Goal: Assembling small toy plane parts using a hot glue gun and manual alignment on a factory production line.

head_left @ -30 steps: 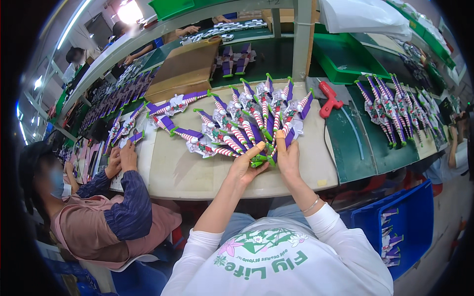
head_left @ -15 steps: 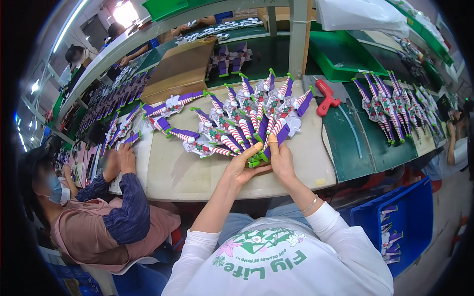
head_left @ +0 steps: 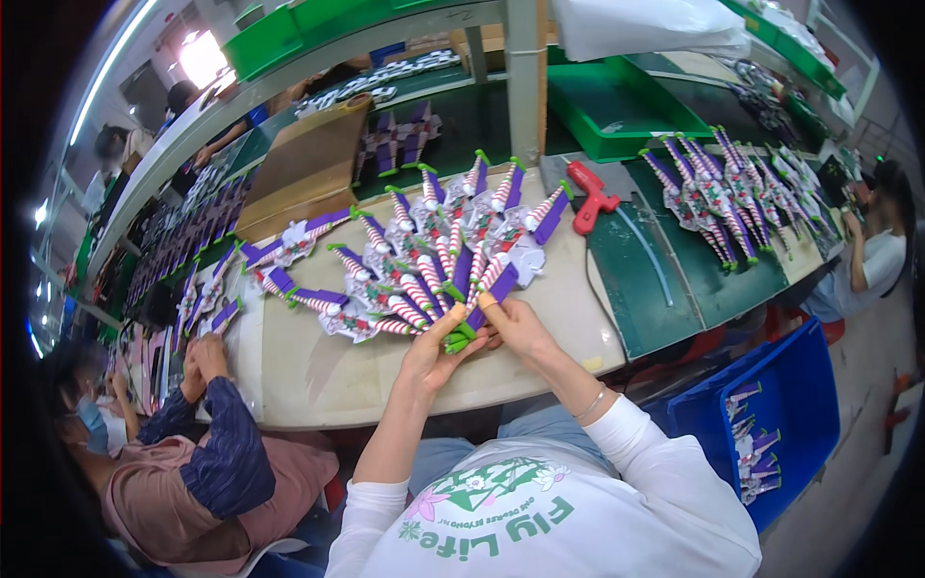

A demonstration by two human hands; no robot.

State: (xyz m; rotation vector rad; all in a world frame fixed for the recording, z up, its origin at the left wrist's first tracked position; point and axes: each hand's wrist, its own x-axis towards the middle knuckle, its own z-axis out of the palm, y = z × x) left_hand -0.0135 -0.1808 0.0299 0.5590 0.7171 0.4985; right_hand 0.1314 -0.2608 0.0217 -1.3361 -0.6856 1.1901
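Purple-and-striped card decorations (head_left: 438,260), each with red-and-white candy-cane stripes, white trim and green tips, are laid in a fan on the beige counter (head_left: 318,376). The fan's narrow end is gathered at the counter's near edge, where both hands meet. The left hand (head_left: 432,352) is closed lightly on the lower ends of the pieces, thumb on top; the right hand (head_left: 515,326) is pressed against the same bundle from the other side, fingers curled round its purple stems. Whether one piece or several are pinched cannot be told.

Progress, as judged: a large fan is already spread and aligned, while a few loose pieces (head_left: 289,252) lie apart on the counter to the fan's left, not yet joined to it. A further finished-looking row (head_left: 718,197) is laid on the green mat to the right of the fan.

Also recorded: a red glue gun (head_left: 590,196) just right of the fan's top; a brown cardboard sheet (head_left: 308,169) behind the fan; a blue bin (head_left: 771,414) below the counter's right end; a co-worker's hands (head_left: 200,356) at the counter's left edge.
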